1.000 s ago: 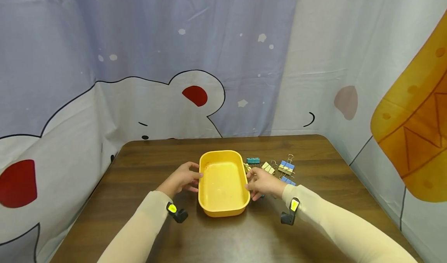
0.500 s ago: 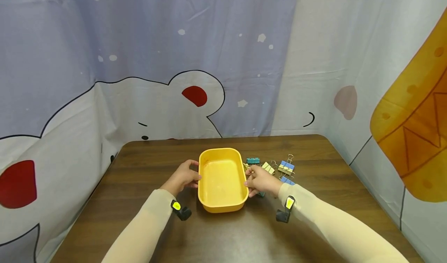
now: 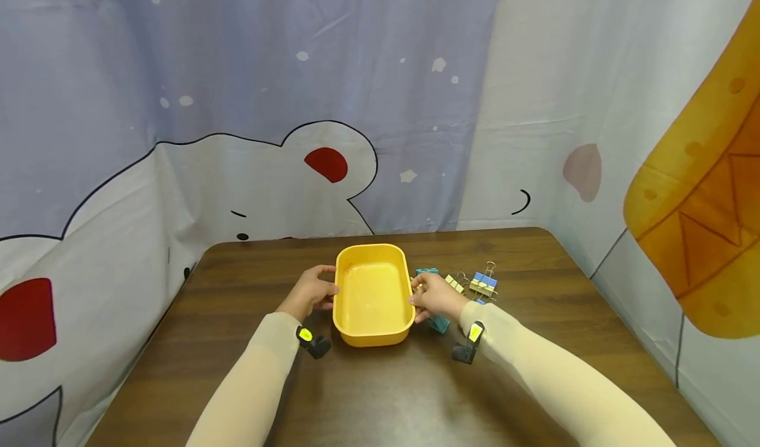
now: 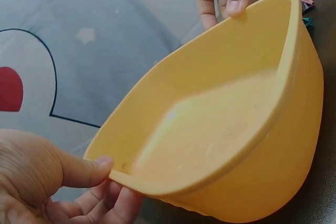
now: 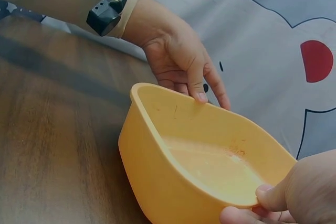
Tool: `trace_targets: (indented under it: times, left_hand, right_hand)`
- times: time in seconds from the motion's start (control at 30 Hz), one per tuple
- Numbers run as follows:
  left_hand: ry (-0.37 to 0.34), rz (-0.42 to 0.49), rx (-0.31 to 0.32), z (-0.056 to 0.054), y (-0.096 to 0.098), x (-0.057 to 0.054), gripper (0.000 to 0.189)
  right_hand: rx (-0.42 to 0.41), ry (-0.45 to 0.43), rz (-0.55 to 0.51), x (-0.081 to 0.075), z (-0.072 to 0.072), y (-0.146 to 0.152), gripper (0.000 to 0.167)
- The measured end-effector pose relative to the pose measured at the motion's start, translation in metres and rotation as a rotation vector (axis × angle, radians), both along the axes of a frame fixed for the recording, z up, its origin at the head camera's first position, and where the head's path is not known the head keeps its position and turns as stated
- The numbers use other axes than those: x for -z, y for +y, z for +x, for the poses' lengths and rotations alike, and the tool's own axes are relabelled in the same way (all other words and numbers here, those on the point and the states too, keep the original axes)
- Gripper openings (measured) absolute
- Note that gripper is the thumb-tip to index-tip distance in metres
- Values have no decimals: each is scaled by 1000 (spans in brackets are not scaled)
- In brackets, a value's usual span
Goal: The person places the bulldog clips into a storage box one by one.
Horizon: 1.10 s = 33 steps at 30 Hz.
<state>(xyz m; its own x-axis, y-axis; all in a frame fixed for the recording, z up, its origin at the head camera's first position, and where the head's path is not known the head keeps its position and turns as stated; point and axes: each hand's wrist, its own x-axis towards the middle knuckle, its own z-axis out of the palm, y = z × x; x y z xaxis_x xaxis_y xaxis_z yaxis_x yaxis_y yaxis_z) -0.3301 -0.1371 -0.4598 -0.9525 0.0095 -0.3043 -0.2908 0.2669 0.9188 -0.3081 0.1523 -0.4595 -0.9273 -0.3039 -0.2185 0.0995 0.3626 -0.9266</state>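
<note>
Both hands hold a yellow plastic bin (image 3: pixel 373 295), rectangular with rounded corners; nothing lies inside it. My left hand (image 3: pixel 310 290) pinches the left rim, and in the left wrist view its thumb (image 4: pixel 89 171) lies over the edge with the fingers outside and below. On the opposite side my right hand (image 3: pixel 438 297) pinches the right rim, its thumb (image 5: pixel 270 196) on the edge in the right wrist view. A teal binder clip (image 3: pixel 439 324) lies beside the right hand, partly covered by it.
Right of the bin, several binder clips lie on the brown wooden table (image 3: pixel 380 401): a yellow one (image 3: pixel 454 284), a blue and yellow pair (image 3: pixel 483 285), and a teal one (image 3: pixel 427 271) behind the right hand. A patterned curtain (image 3: pixel 267 71) hangs behind the table's back edge.
Both hands have moved the bin away from the body, toward the back of the table. The teal clip near the right hand now shows more.
</note>
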Motion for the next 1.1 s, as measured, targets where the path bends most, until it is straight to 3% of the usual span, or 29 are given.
trace_targets:
  times: [0.27,0.43,0.63,0.9,1.1]
  left_hand:
    - [-16,43,-13,0,0,4,62]
    - [-12,61,-28,5,-1,11,62]
    - [-13,117,-53,13,-4,17,58]
    - [4,137,2,26,-6,19,59]
    - [28,164,13,35,-7,21,57]
  right_hand:
    - [8,12,37,-4,-1,-1,35]
    - [13,25,85,-14,0,6,37]
    - [56,90,106,-31,-8,28,36]
    - [157,156,13,-44,-22,73,38]
    - [233,126,-115,-44,-24,104,39]
